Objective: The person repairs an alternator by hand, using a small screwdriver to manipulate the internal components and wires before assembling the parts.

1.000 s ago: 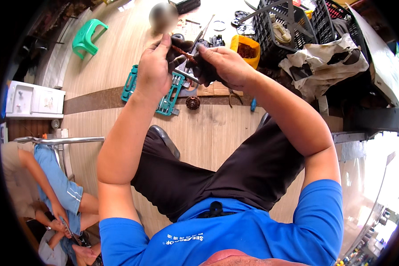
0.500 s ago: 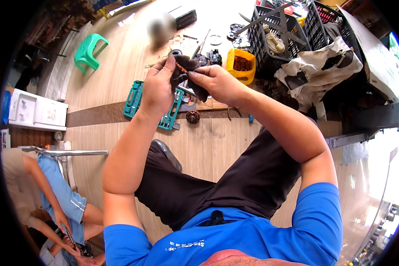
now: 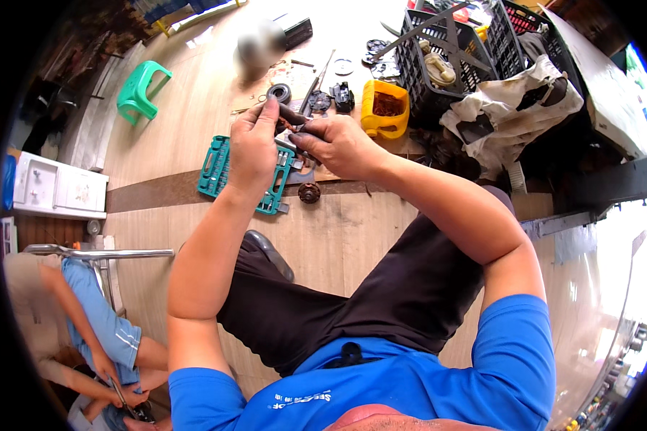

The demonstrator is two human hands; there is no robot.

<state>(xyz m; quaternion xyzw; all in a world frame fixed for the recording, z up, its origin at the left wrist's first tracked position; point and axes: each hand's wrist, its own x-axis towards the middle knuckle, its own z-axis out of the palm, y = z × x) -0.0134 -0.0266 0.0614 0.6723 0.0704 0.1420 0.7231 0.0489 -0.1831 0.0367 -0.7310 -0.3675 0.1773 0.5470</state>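
My left hand (image 3: pixel 253 140) is raised over the work area, thumb up, fingers closed on a short piece of copper wire (image 3: pixel 285 125). Opposite it, my right hand (image 3: pixel 338 145) pinches at the same wire, its darkened fingertips close to the left ones. Fingers hide most of the wire. Beneath and beside my left forearm lies an open teal socket set case (image 3: pixel 214 169). A small round armature with copper windings (image 3: pixel 309 192) rests on the floor just nearer than my hands. Beyond them are a dark ring (image 3: pixel 280 93) and black machine parts (image 3: pixel 343 98).
To the right stands a cut yellow jug (image 3: pixel 374 128) holding reddish-brown scraps. Black crates (image 3: pixel 417 79) and a stained white cloth (image 3: pixel 507 104) are farther right. At the left are a green stool (image 3: pixel 138 100) and a seated person (image 3: pixel 86 309) handling a tool.
Both hands have dropped slightly and their fingers have curled in. The copper strand that showed between them is now mostly covered, and the dark ring beyond has come into fuller view.
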